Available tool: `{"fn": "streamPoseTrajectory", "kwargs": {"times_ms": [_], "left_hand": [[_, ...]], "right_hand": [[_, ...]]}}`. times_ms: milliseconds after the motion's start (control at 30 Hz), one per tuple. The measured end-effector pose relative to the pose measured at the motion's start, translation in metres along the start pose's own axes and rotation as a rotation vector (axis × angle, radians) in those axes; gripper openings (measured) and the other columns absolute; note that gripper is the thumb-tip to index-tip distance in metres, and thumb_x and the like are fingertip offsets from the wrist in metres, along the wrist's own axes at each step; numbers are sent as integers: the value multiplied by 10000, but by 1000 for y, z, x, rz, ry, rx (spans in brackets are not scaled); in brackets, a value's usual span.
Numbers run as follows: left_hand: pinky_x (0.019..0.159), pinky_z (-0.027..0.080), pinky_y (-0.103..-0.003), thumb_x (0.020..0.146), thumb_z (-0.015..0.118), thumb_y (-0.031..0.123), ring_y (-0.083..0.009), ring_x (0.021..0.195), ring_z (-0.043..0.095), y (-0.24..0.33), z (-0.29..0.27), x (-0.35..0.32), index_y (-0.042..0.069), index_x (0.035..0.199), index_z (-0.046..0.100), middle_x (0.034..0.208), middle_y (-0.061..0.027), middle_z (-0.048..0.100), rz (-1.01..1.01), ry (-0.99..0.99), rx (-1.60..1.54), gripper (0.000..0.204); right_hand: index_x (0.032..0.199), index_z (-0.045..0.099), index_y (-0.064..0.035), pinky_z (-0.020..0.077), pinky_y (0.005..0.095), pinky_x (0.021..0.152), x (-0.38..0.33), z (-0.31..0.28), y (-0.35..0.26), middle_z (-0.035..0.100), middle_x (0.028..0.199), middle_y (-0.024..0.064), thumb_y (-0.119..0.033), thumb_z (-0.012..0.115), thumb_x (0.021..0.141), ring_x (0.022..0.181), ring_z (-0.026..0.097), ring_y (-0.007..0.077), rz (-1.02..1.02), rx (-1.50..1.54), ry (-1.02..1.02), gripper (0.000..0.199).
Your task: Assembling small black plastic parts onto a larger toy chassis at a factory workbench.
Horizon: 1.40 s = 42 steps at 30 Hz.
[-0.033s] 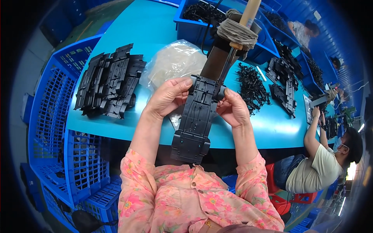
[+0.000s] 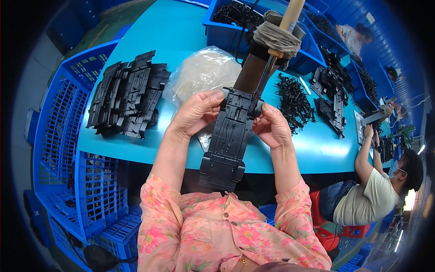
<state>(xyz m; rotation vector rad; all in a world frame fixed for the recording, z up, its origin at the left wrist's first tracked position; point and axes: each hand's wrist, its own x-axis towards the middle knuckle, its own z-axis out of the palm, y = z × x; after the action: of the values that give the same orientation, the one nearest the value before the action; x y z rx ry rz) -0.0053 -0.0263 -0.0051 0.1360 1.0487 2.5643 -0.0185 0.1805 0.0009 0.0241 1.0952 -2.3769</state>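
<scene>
Both my hands hold a long black moulded plastic chassis plate [image 2: 230,129] in front of me, its lower end hanging past the table edge. Thumb and fingers of my left hand [image 2: 198,112] pinch its upper left side. On the opposite side, my right hand [image 2: 273,124] grips the upper right edge near a rounded arch. The plate's top end meets the lower end of a dark upright fixture [image 2: 250,75], which has grey cloth wrapping [image 2: 277,40] and a wooden handle [image 2: 292,13]. Whether the plate is seated in the fixture I cannot tell.
Similar black plates [image 2: 131,97] lie stacked on the turquoise table [image 2: 181,27] at left. Beyond my left hand lies a clear plastic bag [image 2: 206,72]. Small black parts [image 2: 294,102] are heaped right, with more plates [image 2: 333,90]. Blue crates [image 2: 102,195] stand left; a co-worker [image 2: 367,195] sits right.
</scene>
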Motion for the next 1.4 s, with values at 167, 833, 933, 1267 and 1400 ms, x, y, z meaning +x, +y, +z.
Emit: {"fn": "streamPoseTrajectory", "kwargs": {"times_ms": [167,833,933,1267,1400], "left_hand": [[538,401,-133,798,575,186,-5,588,469,0,1,-1,4,926,558,746,22,560,2,26,9,223],[556,404,-152,789,587,196,-14,611,474,4,4,-3,-7,982,543,770,14,568,-4,-9,11,283],[568,414,-154,788,587,194,-24,628,497,1,-2,-3,-11,987,540,787,2,576,13,-39,-15,290],[548,412,-146,780,596,168,-25,622,497,3,1,-3,-14,995,536,777,1,572,7,6,1,288],[549,411,-140,777,600,160,-16,613,488,3,0,-4,-14,992,541,751,17,557,17,-11,-8,283]], "right_hand": [[666,519,-63,437,270,580,0,1,1,484,616,-4,-162,632,739,577,477,102,-22,-20,-8,167],[649,507,-65,428,257,554,-3,6,-3,486,622,-6,-178,638,736,561,464,101,-29,-60,33,194],[680,526,-50,431,262,559,-2,4,-3,529,664,16,-179,635,739,580,488,112,-26,-60,-23,179],[775,563,-11,453,238,541,-1,1,-5,572,693,52,-198,638,738,574,521,119,-42,-98,-66,205],[765,565,-10,455,242,542,0,1,-4,560,670,45,-195,640,736,571,523,121,-33,-82,-54,202]]}}
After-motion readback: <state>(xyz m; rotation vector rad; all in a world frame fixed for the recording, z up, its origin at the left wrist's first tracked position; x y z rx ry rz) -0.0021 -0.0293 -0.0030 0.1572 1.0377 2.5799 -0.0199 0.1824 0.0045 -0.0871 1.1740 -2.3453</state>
